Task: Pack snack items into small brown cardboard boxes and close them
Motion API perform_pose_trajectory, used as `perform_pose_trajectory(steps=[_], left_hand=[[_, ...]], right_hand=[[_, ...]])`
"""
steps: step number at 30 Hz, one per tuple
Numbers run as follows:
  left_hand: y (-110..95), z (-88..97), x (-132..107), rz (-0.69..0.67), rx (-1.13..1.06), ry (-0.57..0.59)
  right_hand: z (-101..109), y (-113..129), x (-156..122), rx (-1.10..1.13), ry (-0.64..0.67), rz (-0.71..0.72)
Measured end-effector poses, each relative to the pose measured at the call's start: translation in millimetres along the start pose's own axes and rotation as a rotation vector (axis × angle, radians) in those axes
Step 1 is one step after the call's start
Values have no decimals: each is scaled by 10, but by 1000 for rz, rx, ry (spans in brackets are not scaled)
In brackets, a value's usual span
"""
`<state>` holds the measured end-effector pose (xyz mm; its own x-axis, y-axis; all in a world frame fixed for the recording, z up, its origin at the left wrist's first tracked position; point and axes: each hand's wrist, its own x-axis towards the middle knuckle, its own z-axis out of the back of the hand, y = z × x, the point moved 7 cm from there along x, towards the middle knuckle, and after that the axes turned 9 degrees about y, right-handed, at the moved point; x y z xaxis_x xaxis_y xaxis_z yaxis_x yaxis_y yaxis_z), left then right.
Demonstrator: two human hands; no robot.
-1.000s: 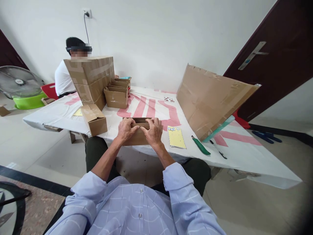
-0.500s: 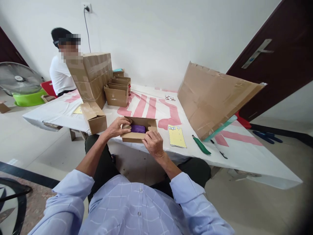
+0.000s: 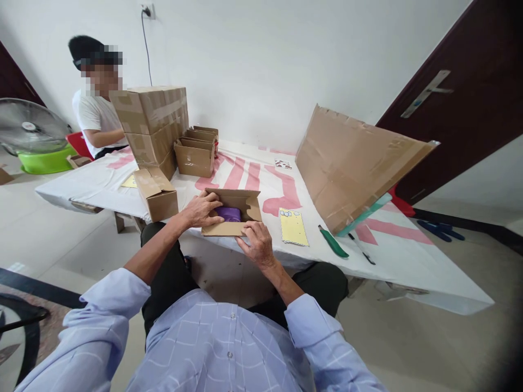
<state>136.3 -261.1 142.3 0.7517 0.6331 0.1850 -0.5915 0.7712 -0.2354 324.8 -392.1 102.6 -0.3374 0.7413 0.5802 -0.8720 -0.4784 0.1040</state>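
Note:
An uncovered small cardboard box point(image 3: 220, 231) is at the table's near edge, in front of my body. Inside it lies a purple item point(image 3: 229, 214), whose exact kind I cannot make out. My left hand point(image 3: 202, 209) grips the box's left end, with its fingers reaching over the wall beside the purple item. At the right front corner, my right hand point(image 3: 258, 242) pinches the front flap between thumb and fingers. Right of the box lies a yellow printed card point(image 3: 293, 227) on the cloth.
A green-handled cutter point(image 3: 333, 242) and a thin black pen-like tool point(image 3: 362, 249) lie to the right, before a leaning cardboard sheet point(image 3: 359, 158). Stacked cartons point(image 3: 151, 130), a closed small box point(image 3: 157, 196) and several open boxes point(image 3: 195, 159) stand left. A person point(image 3: 96, 114) sits beyond.
My left fingers have reached further into the box, over the purple item's left side. My right hand has shifted slightly lower on the front flap. The other person has turned and leaned left.

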Motion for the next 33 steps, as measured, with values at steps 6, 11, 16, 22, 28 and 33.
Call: perform_pose_trajectory(steps=[6,11,16,22,28,33], left_hand=[[9,59,-34,-18,3,-93],[177,64,-236,103,-128,-284],[348,-101,-444,216,-412,-351],[323,-189,-472,204,-545,-361],[195,-201,-486,124,-553,-373],[103,-220,-431,63,-617,-368]], right_hand=[[161,-158,272,201,109,-1],[193,-280,619,274,319,-45],[217,-304,806,-54,421,-136],[303,-281,821,-318,469,-214],[63,-406,906,-338,767,-328],[-265,-536,1131,-234,958,-328]])
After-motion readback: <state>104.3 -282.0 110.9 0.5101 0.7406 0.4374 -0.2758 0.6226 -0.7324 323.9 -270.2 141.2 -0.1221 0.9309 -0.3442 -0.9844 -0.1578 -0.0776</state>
